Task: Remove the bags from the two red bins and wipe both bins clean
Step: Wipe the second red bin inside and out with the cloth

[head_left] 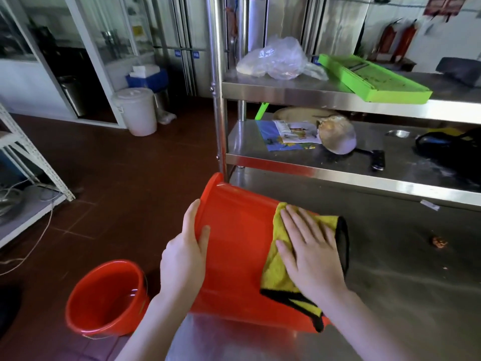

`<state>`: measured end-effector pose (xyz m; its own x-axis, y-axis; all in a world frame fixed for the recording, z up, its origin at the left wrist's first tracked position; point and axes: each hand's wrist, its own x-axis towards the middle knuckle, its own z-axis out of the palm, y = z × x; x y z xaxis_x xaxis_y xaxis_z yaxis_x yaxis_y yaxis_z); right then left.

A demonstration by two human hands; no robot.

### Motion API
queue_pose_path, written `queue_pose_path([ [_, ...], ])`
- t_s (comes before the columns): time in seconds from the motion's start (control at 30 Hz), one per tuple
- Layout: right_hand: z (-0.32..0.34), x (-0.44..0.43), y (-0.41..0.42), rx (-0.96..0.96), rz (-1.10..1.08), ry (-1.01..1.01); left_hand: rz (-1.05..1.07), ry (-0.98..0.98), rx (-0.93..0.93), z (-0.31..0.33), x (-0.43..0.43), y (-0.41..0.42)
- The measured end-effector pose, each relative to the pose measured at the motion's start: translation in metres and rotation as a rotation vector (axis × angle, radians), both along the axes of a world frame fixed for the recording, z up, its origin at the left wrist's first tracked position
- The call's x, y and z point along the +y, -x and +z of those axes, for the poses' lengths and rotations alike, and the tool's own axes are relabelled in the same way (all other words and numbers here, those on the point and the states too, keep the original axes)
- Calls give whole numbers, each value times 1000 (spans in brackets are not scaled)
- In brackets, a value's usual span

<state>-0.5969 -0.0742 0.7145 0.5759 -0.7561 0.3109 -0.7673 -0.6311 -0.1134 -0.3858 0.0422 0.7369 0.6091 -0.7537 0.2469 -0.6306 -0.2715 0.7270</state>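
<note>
Wiping tipped red bin (234, 256): right hand (309, 254) fingers flat on yellow cloth (276, 277); left hand (182, 259) grips wall. Next, likely: rotate, then floor bin (99, 290).

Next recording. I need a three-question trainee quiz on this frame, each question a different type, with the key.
1. True or false: the red bin on the steel table stands upright.
2. Which hand presses the yellow cloth against that bin? A) left B) right C) both
3. Fill in: the second red bin stands on the ____.

Key
1. False: it lies on its side.
2. B: the right hand lies flat on the cloth, while the left hand holds the bin's wall.
3. floor
</note>
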Motion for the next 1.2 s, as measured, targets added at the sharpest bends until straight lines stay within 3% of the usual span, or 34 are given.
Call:
queue_pose_path([
  [0.17, -9, 36, -22, 23, 138, 99, -51, 96, 9, -7, 7, -4],
  [0.33, 20, 28, -98, -13, 239, 38, -44, 135, 72, -14, 9, -7],
  [0.43, 37, -3, -127, -21, 204, -93, -44, 148, 118, -14, 10, -3],
  [0.6, 56, -65, -142, 69, 73, -477, 24, 93, 120, -6, 4, 3],
  [0.67, 56, -60, -141, 56, 89, -410, 39, 39, 129, -4, -1, 2],
  [0.8, 35, 2, -120, -15, 279, 3, 16, 25, 158, -1, -13, -5],
  [0.87, 15, 39, -111, -37, 296, 113, 8, 36, 209, -2, -15, -10],
  [1.03, 0, 62, -110, -105, 229, 132, -18, 66, 233, -3, -12, -10],
  [1.2, 36, -3, -125, -68, 68, -95, -8, 123, 231, -7, -1, -4],
])
